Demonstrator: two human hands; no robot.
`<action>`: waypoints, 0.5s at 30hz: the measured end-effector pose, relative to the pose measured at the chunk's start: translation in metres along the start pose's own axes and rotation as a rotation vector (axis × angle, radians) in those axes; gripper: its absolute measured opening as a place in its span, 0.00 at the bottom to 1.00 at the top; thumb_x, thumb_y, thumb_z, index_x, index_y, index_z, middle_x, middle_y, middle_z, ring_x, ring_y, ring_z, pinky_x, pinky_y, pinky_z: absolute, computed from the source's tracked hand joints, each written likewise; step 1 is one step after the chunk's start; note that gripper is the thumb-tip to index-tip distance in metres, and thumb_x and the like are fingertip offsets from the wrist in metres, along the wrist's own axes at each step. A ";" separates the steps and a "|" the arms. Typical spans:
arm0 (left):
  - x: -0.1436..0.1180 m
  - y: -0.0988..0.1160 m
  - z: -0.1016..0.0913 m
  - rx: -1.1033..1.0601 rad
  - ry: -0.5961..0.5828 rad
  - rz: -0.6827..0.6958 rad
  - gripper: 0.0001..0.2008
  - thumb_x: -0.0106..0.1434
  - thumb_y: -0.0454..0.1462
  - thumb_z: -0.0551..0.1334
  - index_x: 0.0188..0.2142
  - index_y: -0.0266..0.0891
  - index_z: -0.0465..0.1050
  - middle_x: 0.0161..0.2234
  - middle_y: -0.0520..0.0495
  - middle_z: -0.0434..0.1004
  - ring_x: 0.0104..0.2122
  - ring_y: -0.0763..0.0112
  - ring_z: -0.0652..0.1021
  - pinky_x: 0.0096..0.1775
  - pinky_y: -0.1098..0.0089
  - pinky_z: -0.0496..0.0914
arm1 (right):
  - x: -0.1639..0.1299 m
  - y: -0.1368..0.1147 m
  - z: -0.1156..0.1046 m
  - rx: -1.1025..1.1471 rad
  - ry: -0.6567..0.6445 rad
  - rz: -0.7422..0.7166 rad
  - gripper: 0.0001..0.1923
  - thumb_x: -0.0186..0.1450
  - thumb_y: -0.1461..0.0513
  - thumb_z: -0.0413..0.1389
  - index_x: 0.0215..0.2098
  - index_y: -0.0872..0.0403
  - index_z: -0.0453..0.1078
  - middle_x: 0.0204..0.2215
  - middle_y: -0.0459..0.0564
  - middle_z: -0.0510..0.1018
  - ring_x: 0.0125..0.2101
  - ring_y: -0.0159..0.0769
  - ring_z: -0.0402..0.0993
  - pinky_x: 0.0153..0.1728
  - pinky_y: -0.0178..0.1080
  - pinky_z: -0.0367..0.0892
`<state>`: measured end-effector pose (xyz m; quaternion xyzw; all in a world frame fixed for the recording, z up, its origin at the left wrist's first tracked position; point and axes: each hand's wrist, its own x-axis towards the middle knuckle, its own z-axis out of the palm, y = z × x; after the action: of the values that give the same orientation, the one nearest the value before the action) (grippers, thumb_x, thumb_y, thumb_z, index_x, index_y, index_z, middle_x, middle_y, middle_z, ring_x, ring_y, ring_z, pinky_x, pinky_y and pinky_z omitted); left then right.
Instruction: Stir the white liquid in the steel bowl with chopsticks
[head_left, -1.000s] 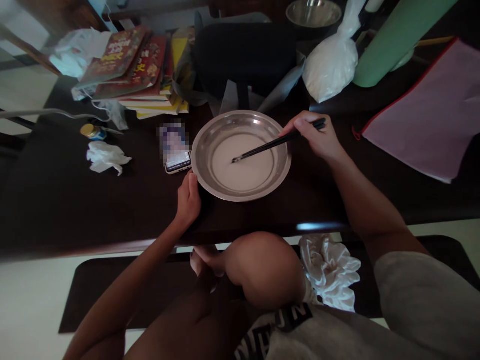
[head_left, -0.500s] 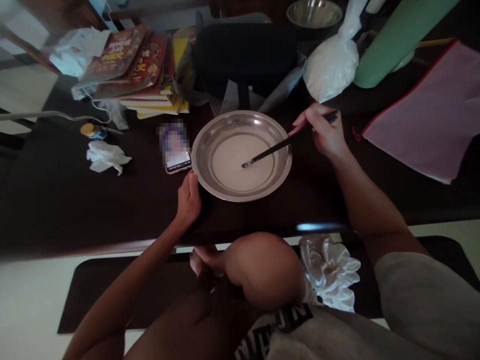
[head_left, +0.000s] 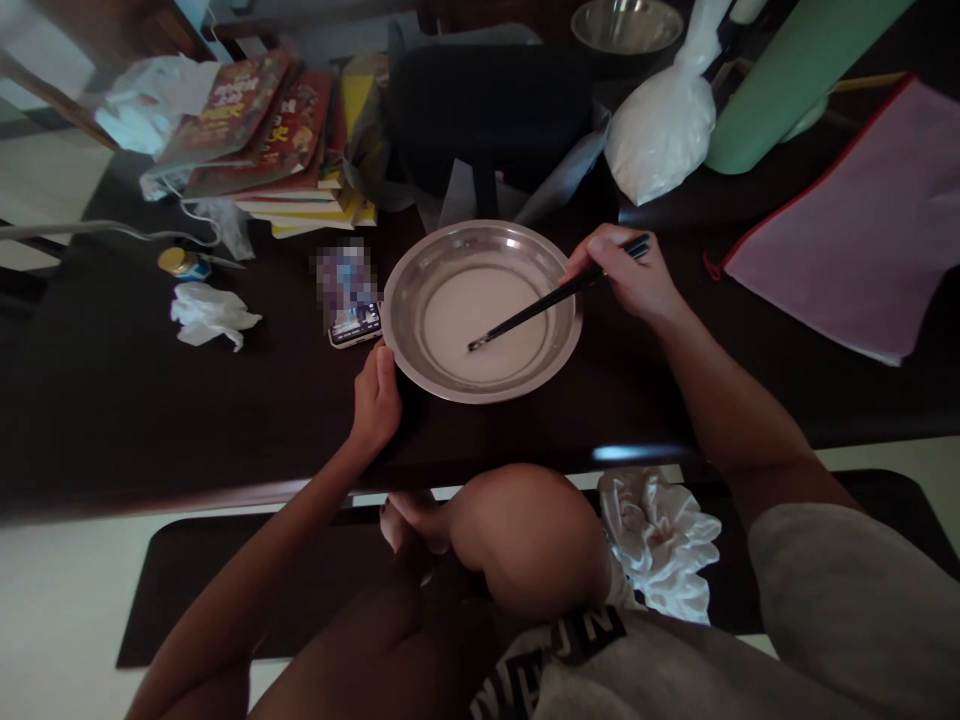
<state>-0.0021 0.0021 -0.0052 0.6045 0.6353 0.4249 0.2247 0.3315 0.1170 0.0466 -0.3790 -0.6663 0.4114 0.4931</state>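
A wide steel bowl (head_left: 409,350) stands on the dark table, with a pale, milky liquid (head_left: 480,310) in its bottom. My right hand (head_left: 626,270), at the bowl's right rim, is closed around dark chopsticks (head_left: 536,307). They slant down to the left, and their tips touch or dip into the liquid. At the lower left rim, my left hand (head_left: 377,395) grips the bowl, thumb on the near side; its other fingers are mostly hidden beneath the rim.
Left of the bowl lie a phone (head_left: 356,325), a crumpled tissue (head_left: 212,315) and a small jar (head_left: 184,264). Books (head_left: 300,150) are stacked behind them. A tied white bag (head_left: 660,130), a green cylinder (head_left: 787,90) and a pink cloth-like item (head_left: 840,220) occupy the right side.
My right hand has moved left and slightly down, carrying the chopstick tips left and nearer to me through the bowl. My left hand and the bowl stay in place.
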 end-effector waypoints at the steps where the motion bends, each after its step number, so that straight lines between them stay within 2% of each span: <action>1: 0.000 0.000 0.000 0.000 0.002 0.000 0.32 0.71 0.58 0.43 0.48 0.38 0.74 0.45 0.42 0.79 0.48 0.62 0.77 0.52 0.62 0.71 | 0.000 -0.001 0.000 -0.014 -0.019 0.005 0.22 0.62 0.41 0.58 0.28 0.48 0.77 0.24 0.45 0.81 0.29 0.36 0.80 0.31 0.38 0.75; 3: 0.000 0.000 0.000 0.004 0.003 0.002 0.32 0.71 0.58 0.43 0.48 0.38 0.73 0.45 0.41 0.79 0.49 0.62 0.77 0.53 0.62 0.70 | 0.000 -0.002 0.000 -0.034 -0.010 -0.018 0.20 0.63 0.42 0.59 0.28 0.48 0.77 0.25 0.45 0.82 0.30 0.36 0.80 0.31 0.38 0.75; 7: 0.000 0.000 0.000 0.015 -0.003 0.002 0.32 0.71 0.58 0.43 0.48 0.38 0.74 0.45 0.41 0.79 0.48 0.62 0.77 0.52 0.62 0.71 | 0.001 0.000 -0.002 0.006 0.068 -0.040 0.22 0.65 0.43 0.56 0.27 0.49 0.77 0.21 0.44 0.79 0.25 0.35 0.79 0.27 0.39 0.74; 12: 0.000 0.002 0.000 0.017 -0.005 0.000 0.32 0.71 0.58 0.42 0.47 0.38 0.74 0.44 0.41 0.79 0.47 0.63 0.78 0.51 0.62 0.71 | -0.001 -0.001 0.001 0.012 -0.007 0.015 0.21 0.62 0.42 0.59 0.29 0.49 0.77 0.24 0.46 0.81 0.30 0.37 0.81 0.31 0.39 0.75; 15: 0.000 0.002 0.000 0.017 -0.002 0.005 0.32 0.71 0.58 0.42 0.47 0.38 0.73 0.45 0.41 0.79 0.47 0.62 0.77 0.51 0.62 0.71 | 0.000 -0.001 -0.001 0.005 0.030 -0.012 0.20 0.63 0.43 0.58 0.28 0.49 0.77 0.25 0.45 0.81 0.29 0.35 0.80 0.31 0.38 0.75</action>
<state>-0.0009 0.0023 -0.0038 0.6085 0.6372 0.4193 0.2189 0.3319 0.1165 0.0480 -0.3799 -0.6599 0.4044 0.5067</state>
